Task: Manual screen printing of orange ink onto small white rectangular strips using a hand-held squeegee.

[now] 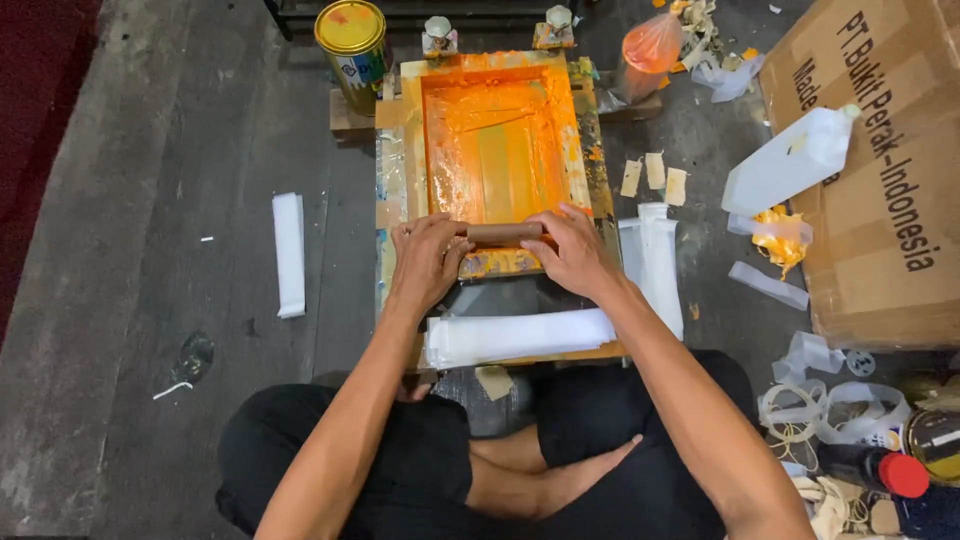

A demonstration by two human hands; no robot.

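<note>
A wooden-framed printing screen (497,70) smeared with orange ink lies on the floor in front of me. Across its near edge rests a squeegee with a brown wooden handle (503,233). My left hand (428,257) grips the handle's left end and my right hand (568,248) grips its right end. Just below the screen, near my crossed legs, lies a stack of white plastic bags (515,337). Another pile of white bags (655,260) sits right of the screen.
A yellow-lidded tin can (352,38) stands at the screen's far left corner. A white bag bundle (289,252) lies to the left. On the right are a large cardboard box (880,190), a white plastic jug (790,160), rubber bands and bottles (885,468).
</note>
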